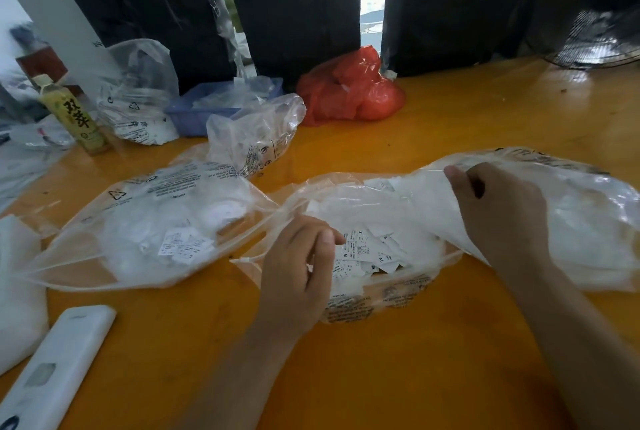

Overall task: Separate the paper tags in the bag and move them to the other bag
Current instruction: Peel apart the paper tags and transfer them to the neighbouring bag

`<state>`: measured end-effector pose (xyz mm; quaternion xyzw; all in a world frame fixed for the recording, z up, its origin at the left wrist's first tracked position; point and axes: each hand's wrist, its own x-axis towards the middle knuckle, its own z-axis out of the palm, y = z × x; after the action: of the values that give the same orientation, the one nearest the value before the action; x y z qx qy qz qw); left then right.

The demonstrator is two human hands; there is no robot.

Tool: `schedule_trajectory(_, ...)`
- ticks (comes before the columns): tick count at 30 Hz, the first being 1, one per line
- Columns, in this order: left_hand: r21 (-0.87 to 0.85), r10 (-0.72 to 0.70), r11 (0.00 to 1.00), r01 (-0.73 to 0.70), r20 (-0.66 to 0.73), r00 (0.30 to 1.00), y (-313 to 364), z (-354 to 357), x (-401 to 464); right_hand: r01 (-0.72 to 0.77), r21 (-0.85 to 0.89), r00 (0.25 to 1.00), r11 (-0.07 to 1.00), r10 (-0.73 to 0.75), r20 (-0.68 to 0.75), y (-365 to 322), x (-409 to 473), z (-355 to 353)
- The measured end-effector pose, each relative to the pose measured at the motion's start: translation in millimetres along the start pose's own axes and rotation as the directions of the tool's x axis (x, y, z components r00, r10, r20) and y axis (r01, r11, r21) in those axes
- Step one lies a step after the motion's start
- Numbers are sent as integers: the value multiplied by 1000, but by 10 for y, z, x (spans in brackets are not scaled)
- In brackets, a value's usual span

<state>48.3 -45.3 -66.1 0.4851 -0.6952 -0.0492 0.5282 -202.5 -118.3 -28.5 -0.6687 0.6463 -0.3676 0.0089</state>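
A clear plastic bag (pixel 391 298) lies open in the middle of the orange table, with several small white paper tags (pixel 367 253) printed with size letters inside it. My left hand (pixel 298 266) pinches the near edge of this bag's mouth. My right hand (pixel 498 214) grips the far upper film of the same bag and holds it lifted. A second clear bag (pixel 145 221) holding white tags lies to the left, its mouth toward the first bag. What my right hand's fingers hold beneath the film is hidden.
Behind stand a red plastic bag (pixel 353 90), a blue tray (pixel 197 114), more clear bags (pixel 256 135), and a green bottle (pixel 74 117). A white device (pixel 59 363) lies at the near left edge. Black bundles (pixel 301 3) line the back; a fan (pixel 595 38) is at right.
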Motion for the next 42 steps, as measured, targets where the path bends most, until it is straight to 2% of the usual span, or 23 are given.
schedule_trajectory(4, -24, -45, 999, 47, 70, 996, -44, 26, -26, -68, -297, 987, 953, 109, 122, 262, 92, -53)
schedule_trajectory(7, -9, -72, 997, 73, 81, 994, -71, 12, -30, -130, -372, 967, 919, 201, 158, 371, 119, -101)
schedule_trajectory(9, -1, -91, 996, 91, 87, 992, -79, 1, -27, -141, -354, 950, 925, 227, 215, 403, 129, -103)
schedule_trajectory(11, 5, -111, 994, 111, 98, 989, -75, -1, -25, -180, -306, 931, 935, 263, 253, 410, 142, -106)
schedule_trajectory(13, 7, -120, 993, 120, 110, 987, -67, -3, -30, -198, -258, 939, 945, 259, 226, 382, 149, -111)
schedule_trajectory(18, 0, -130, 991, 131, 130, 983, -53, -1, -28, -112, -58, 993, 992, 111, -27, 288, 132, -185)
schedule_trajectory(22, 2, -122, 992, 123, 134, 984, -54, 11, -29, -133, 70, 991, 989, 135, -15, 257, 125, -178)
schedule_trajectory(30, 6, -111, 994, 111, 138, 984, -55, 20, -41, -126, 161, 991, 979, 118, 58, 288, 120, -106)
schedule_trajectory(33, 2, -105, 994, 106, 141, 984, -62, 32, -47, -41, 178, 998, 983, 48, -36, 155, 57, -105)
schedule_trajectory(35, -21, -123, 992, 128, 151, 981, -56, 41, -46, -11, 285, 997, 958, 31, -67, 25, -20, -97)
schedule_trajectory(37, -55, -152, 985, 163, 161, 975, -34, 43, -49, -58, 481, 998, 875, 62, 8, -126, -109, -75)
schedule_trajectory(39, -104, -212, 967, 232, 180, 961, -2, 38, -52, -150, 646, 987, 748, 74, 144, -273, -194, -43)
schedule_trajectory(42, -237, -340, 878, 415, 301, 891, 38, 33, -48, -279, 730, 929, 624, -15, 369, -442, -343, 30)
